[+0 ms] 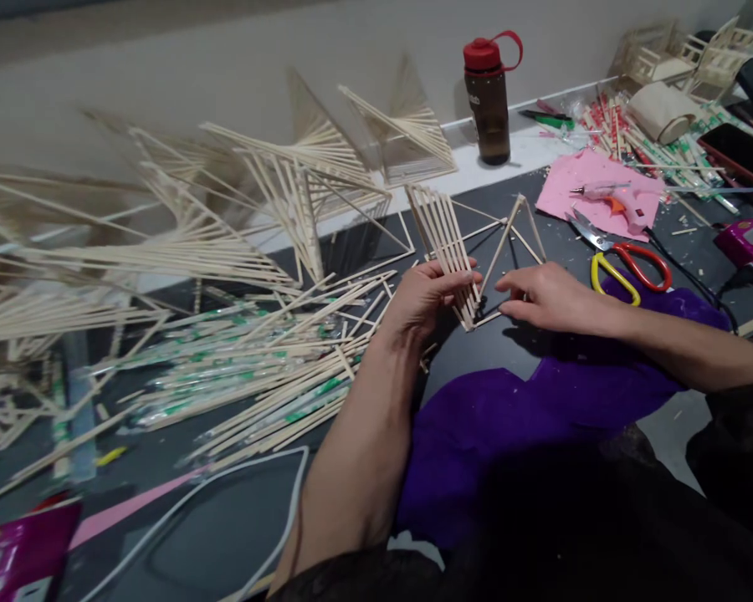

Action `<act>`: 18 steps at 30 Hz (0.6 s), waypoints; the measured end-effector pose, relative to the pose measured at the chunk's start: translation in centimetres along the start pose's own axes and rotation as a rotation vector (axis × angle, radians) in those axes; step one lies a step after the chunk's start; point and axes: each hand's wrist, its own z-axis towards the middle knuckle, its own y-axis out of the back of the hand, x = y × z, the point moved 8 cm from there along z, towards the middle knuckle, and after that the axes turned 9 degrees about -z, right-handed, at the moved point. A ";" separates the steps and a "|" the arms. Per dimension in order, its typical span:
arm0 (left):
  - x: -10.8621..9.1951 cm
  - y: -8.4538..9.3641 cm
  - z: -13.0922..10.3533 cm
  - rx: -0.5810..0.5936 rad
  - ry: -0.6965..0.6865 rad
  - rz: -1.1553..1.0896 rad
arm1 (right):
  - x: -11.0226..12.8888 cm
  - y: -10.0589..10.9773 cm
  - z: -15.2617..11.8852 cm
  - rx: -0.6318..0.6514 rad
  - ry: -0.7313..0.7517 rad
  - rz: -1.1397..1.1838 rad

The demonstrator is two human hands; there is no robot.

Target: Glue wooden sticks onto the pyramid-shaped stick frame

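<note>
My left hand (430,293) is closed round a wooden stick model (445,234), its thumb lying across a fan of thin sticks. From that fan, a lighter frame of single sticks joined in triangles (511,221) reaches right over the dark table. My right hand (545,297) is beside the lower right of the frame, thumb and forefinger apart and curved. Nothing shows between those fingers; whether a fingertip touches the lowest stick, I cannot tell. Purple cloth (477,426) lies below both hands.
Finished-looking stick models (301,192) line the wall at left and back. Loose and wrapped chopsticks (257,351) cover the left side. Scissors (627,259), a pink glue gun (615,196) and its cord are at right. A bottle (486,109) stands behind; a white cable (226,477) loops in front.
</note>
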 end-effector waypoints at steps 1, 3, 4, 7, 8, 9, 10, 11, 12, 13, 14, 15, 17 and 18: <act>0.0 0.1 0.0 0.009 0.006 0.020 | -0.2 -1.0 0.5 0.021 -0.007 -0.086; 0.2 0.1 0.1 0.028 0.023 0.045 | -0.9 -2.7 1.3 0.086 -0.029 -0.146; 0.3 0.1 0.1 0.038 0.033 0.050 | -1.3 -3.2 1.6 0.112 -0.042 -0.124; 0.5 0.1 0.2 0.054 0.042 0.048 | -2.2 -3.6 2.1 0.112 -0.070 0.029; 0.6 0.1 0.2 0.058 0.042 0.038 | -2.4 -3.6 2.2 0.102 -0.076 0.084; 0.7 0.1 0.2 0.063 0.044 0.028 | -2.6 -3.6 2.3 0.091 -0.084 0.131; 0.7 0.1 0.2 0.066 0.049 0.018 | -2.7 -3.6 2.3 0.082 -0.091 0.164; 0.8 0.1 0.2 0.068 0.054 0.010 | -2.8 -3.7 2.4 0.075 -0.096 0.184; 0.9 0.2 0.2 0.070 0.061 0.001 | -2.8 -3.7 2.5 0.070 -0.096 0.193; 1.0 0.2 0.2 0.071 0.069 -0.007 | -2.7 -3.8 2.6 0.068 -0.091 0.192; 1.1 0.2 0.2 0.070 0.078 -0.015 | -2.6 -3.8 2.7 0.072 -0.081 0.183; 1.3 0.3 0.2 0.071 0.088 -0.026 | -2.4 -3.9 2.8 0.080 -0.069 0.169; 1.5 0.4 0.2 0.077 0.111 -0.050 | -2.2 -3.9 2.9 0.095 -0.051 0.126; 1.6 0.4 0.2 0.078 0.121 -0.057 | -2.1 -3.9 3.0 0.106 -0.047 0.095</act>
